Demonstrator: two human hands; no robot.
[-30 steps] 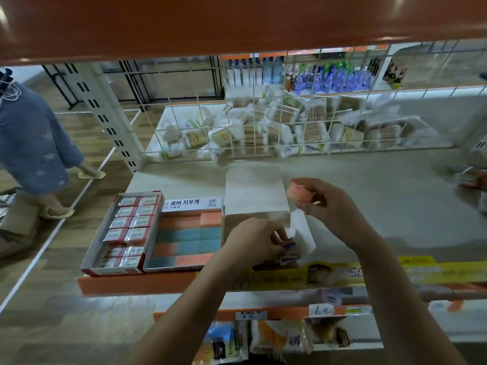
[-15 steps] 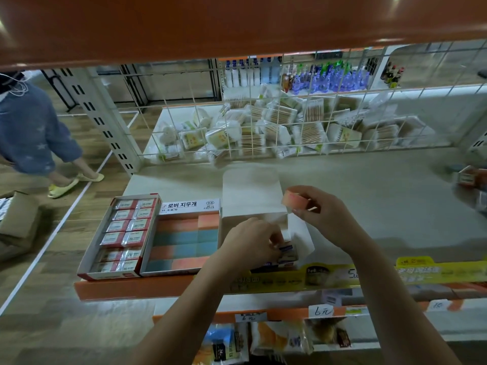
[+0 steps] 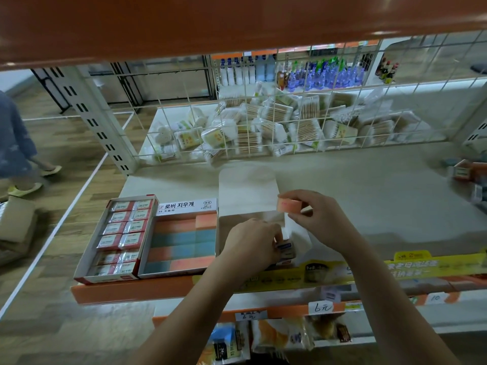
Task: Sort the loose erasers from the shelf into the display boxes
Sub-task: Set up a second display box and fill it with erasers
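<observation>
My right hand [image 3: 320,217] pinches an orange eraser [image 3: 289,205] above the back right corner of a white display box [image 3: 247,191] whose lid stands open. My left hand [image 3: 253,241] is down inside that box, fingers curled around small wrapped erasers [image 3: 286,248] at its right side. To the left sits a box of orange and blue erasers [image 3: 181,241]. Further left a red-edged box [image 3: 118,235] holds wrapped erasers in two columns.
Loose boxes [image 3: 466,172] lie at the shelf's far right. A wire grid [image 3: 263,122] with cotton swab packs stands behind. An orange shelf [image 3: 237,22] hangs overhead. A person in blue [image 3: 13,148] walks on the floor at left. Snack packs [image 3: 276,335] hang below.
My right hand with the orange eraser has shifted slightly. The left hand stays in the white box. The person at left has walked further away to the left.
</observation>
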